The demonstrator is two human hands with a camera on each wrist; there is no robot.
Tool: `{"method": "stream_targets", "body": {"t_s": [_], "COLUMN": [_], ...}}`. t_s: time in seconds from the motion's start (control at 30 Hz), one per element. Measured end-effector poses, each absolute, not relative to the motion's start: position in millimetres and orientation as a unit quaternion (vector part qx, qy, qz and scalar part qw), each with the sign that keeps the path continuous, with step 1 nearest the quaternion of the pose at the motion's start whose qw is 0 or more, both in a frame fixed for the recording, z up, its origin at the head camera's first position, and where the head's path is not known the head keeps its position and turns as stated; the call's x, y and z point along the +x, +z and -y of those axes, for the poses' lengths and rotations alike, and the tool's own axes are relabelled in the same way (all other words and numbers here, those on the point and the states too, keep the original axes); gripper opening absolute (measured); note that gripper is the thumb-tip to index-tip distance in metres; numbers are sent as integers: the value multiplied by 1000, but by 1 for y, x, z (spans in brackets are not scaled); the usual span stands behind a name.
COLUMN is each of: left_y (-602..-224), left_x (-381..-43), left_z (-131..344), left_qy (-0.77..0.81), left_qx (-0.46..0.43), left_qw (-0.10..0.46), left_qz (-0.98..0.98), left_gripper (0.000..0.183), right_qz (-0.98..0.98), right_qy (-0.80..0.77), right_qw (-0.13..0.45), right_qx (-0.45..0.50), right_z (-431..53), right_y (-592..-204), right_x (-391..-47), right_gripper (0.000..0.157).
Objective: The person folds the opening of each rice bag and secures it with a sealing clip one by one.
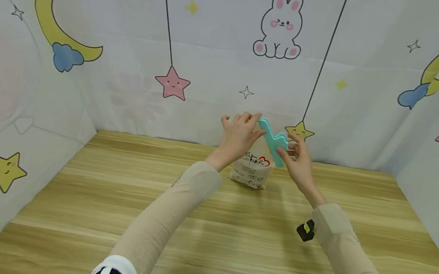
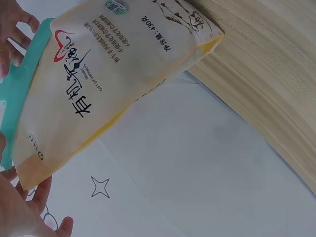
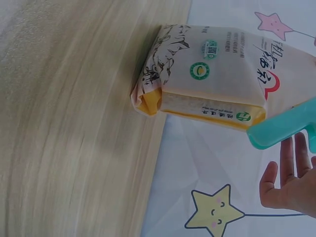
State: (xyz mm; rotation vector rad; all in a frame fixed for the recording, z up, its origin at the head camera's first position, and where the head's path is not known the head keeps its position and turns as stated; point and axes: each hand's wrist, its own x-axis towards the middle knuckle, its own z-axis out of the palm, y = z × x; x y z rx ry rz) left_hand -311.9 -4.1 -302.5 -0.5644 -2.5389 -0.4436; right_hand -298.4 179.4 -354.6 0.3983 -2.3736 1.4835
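Note:
A paper food bag (image 1: 249, 172) with printed lettering and a red heart stands upright at the back of the table. Across its upper part lies a teal bag clip (image 1: 275, 143) with a wavy, cloud-like handle, tilted in the head view. My left hand (image 1: 239, 136) is at the bag's top corner; in the left wrist view its fingers (image 2: 42, 195) reach behind that corner, beside one end of the clip. With thumb and fingers my right hand (image 1: 299, 165) holds the clip at its handle side. Whether the clip is fastened on the bag cannot be told.
The wooden table (image 1: 126, 189) runs back to a white curtain (image 1: 217, 48) printed with stars, moons and rabbits. A small black object (image 1: 306, 230) with a yellow-green mark lies beside the right sleeve.

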Motion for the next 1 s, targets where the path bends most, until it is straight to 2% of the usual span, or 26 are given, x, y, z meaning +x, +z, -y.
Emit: {"method": "stream_targets", "body": {"t_s": [0.33,0.53,0.67,1.0], "left_y": [-296,-296,-296,-301], "left_x": [-309,-310,-310,-309], "left_z": [-1,-5,-7,-12], "left_qy": [-119,-67,-56,-34], "left_qx": [-236,-256,-270,-276], "left_qw": [278,276,281,275], "left_qz": [924,924,919,920], "left_gripper": [45,43,40,30], "right_qz": [840,853,855,834], "right_qy": [513,498,491,524], "right_qw": [126,107,113,128], "right_qx": [121,115,124,114], "right_z": [-180,-177,-175,-174], "right_y": [-359,-366,-371,-378], "right_x": [-297,-298,-298,-296], "right_gripper": [58,45,40,41]}}
